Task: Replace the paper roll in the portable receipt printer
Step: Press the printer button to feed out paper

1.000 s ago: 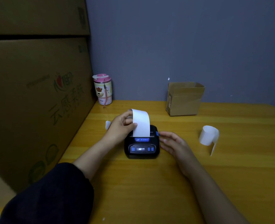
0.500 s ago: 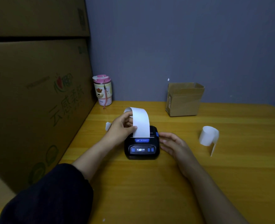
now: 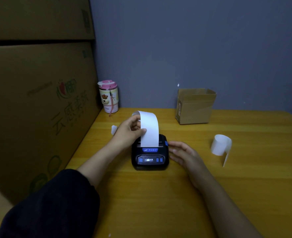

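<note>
A small black receipt printer (image 3: 150,158) with blue buttons and a lit display sits mid-table on the wooden table (image 3: 159,194). A white paper strip (image 3: 150,129) rises from its slot and curls back over the top. My left hand (image 3: 128,131) pinches the strip's left edge between thumb and fingers. My right hand (image 3: 184,154) rests flat with fingers apart beside the printer's right side, its fingertips near the blue latch. A loose curled piece of white paper (image 3: 221,146) stands on the table to the right.
A pink-lidded cup (image 3: 108,96) stands at the back left by the wall. An open small cardboard box (image 3: 195,105) is at the back. Large cardboard cartons (image 3: 35,100) wall off the left side. A small white paper scrap (image 3: 114,129) lies behind my left hand.
My left hand has drawn the paper strip slightly higher and longer out of the printer. My right hand has stayed beside the printer.
</note>
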